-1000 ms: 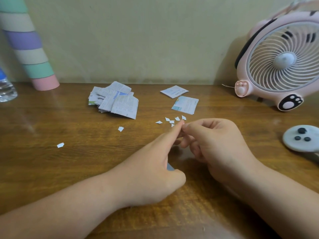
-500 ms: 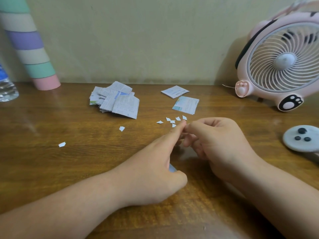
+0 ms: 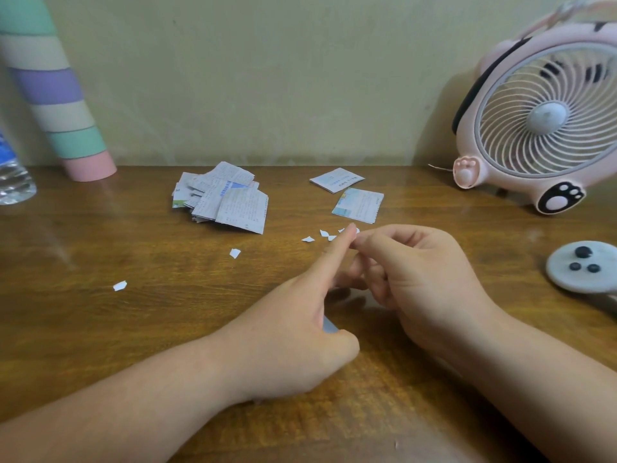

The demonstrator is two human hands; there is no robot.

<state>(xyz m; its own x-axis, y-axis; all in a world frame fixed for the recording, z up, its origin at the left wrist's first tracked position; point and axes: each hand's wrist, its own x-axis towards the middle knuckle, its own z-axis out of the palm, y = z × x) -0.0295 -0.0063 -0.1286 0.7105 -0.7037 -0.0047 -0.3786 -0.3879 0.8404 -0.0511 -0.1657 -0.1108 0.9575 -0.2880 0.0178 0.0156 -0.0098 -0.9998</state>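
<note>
Left hand (image 3: 290, 332) pinching paper slip (image 3: 329, 325) under thumb, forefinger pointing out. Right hand (image 3: 417, 279) curling at that fingertip, hold hidden. Scraps (image 3: 307, 239) lying just beyond. Fan (image 3: 547, 115) nearby: gust could be scattering them, slip slipping loose.

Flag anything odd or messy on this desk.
Yes: torn paper scraps litter the wooden table. A cluster lies just past the left hand, one loose scrap mid-table, another scrap farther left. The pile of printed paper pieces is fanned out unevenly. Nothing looks spilled or broken.
</note>
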